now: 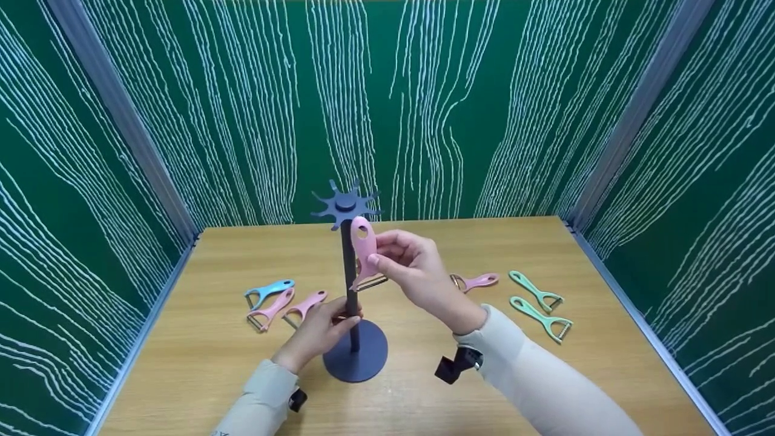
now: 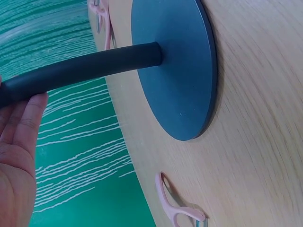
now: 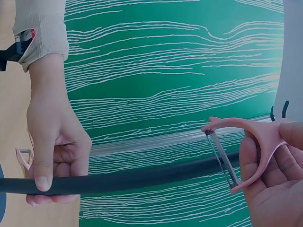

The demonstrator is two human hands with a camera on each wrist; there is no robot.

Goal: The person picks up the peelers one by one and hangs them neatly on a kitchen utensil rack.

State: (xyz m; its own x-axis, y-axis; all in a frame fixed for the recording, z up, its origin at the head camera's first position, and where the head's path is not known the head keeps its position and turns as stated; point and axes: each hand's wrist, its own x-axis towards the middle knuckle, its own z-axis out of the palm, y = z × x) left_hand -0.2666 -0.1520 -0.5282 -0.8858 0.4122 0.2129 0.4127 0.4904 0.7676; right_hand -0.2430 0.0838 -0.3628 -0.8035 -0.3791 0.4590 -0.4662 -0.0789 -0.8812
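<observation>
My left hand grips the dark post of a stand, low down near its round base; in the right wrist view the thumb lies across the post. At the top of the stand is a star-shaped hook ring with several slotted arms. My right hand pinches a pink peeler by its handle, blade end down, holed end up. That holed end overlaps the front edge of the hook ring in the head view. The peeler's metal blade shows clearly in the right wrist view.
Left of the stand lie a blue peeler and two pink peelers, one partly behind my left hand. To the right are another pink peeler and two green peelers. Green, white-lined panels enclose the wooden table.
</observation>
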